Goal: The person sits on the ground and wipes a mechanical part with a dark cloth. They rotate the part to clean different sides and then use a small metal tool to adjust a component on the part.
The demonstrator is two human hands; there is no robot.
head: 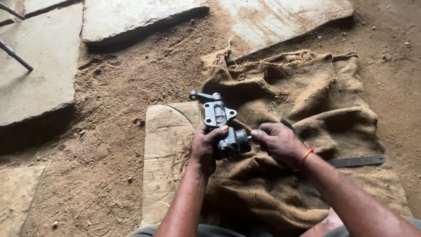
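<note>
A: Ground first. What covers the most area?

B: Sandy dirt floor (118, 131), with flat stone slabs (39, 66) along the top and left edge. One more slab (280, 17) lies at upper right, its lower edge beside the sacking.

A: Next in size?

B: Burlap sack (307, 96), rumpled, spread over the dirt at centre right. Just to its left, a worn cardboard sheet (169, 149) lies flat; the sack overlaps its right edge.

A: Anything on the sack?

B: A flat dark metal strip (357, 161) lies on it at right, partly hidden behind the right forearm.

A: The hands?

B: Left hand (206, 147) is wrapped around the lower body of a grey metal part (221, 127), thumb across its front. The part is held above the seam of cardboard and sack, its lever arm pointing up-left. Right hand (278, 142) is curled narrow, fingertips pinched at the part's round end; a dark handle shows behind the knuckles. I cannot tell what tool it is.

A: Smallest item?

B: Orange-red thread band (306, 156) on the right wrist.
</note>
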